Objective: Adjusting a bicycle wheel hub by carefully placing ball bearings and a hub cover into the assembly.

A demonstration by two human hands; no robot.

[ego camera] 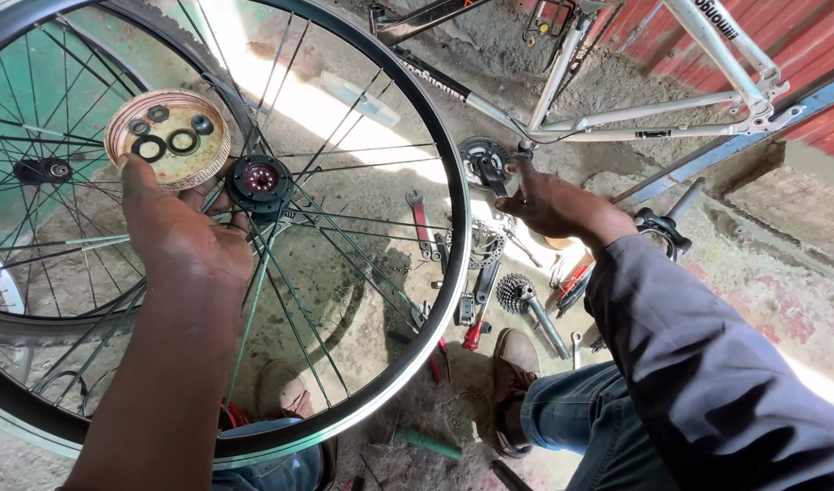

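Note:
My left hand holds a round shallow metal lid up in front of a bicycle wheel. In the lid lie several small parts: black rings, a nut and washers. Just right of my fingers is the wheel's dark hub with a reddish centre. My right hand reaches out over the ground to the right of the rim, its fingers down among the tools near a black chainring. I cannot tell whether it grips anything.
A silver bicycle frame lies at the top right. Spanners, a sprocket cassette on an axle and other tools lie on the concrete. A second wheel stands behind at the left. My shoes are below.

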